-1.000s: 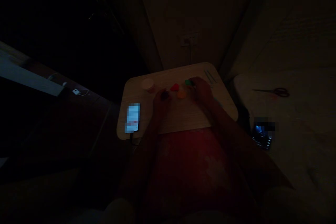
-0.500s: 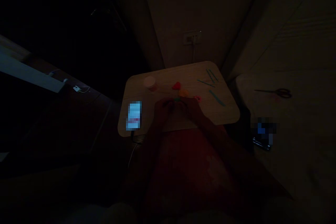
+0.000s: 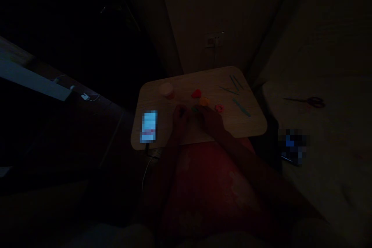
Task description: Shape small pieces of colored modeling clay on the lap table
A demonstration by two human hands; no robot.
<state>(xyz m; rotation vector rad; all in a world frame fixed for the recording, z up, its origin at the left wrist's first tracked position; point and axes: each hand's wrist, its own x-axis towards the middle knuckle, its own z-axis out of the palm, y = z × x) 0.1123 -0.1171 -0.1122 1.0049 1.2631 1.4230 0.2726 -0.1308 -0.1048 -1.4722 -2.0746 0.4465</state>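
The scene is very dark. Over the small wooden table (image 3: 162, 124), my right hand (image 3: 213, 121) has its fingertips closed at a small green lump (image 3: 194, 109), which looks like modelling clay. My left hand (image 3: 180, 118) is just left of it, fingers loosely curled with a dark gap to the thumb; nothing shows in it. Beyond the hands lie a red piece (image 3: 196, 93) and an orange piece (image 3: 204, 101). A pink-red flower-shaped ring (image 3: 219, 108) rests right of my right hand.
A lidded tub (image 3: 166, 90) stands at the back left. A lit phone (image 3: 148, 126) with a cable lies at the left edge. Several thin teal sticks (image 3: 229, 90) and a wider teal tool (image 3: 241, 108) lie at right. Scissors (image 3: 315, 102) rest on the pale surface beyond.
My hands have moved apart: the left has drawn back to the left, away from the green lump. The right stays by the lump, and the flower-shaped ring shows more fully.
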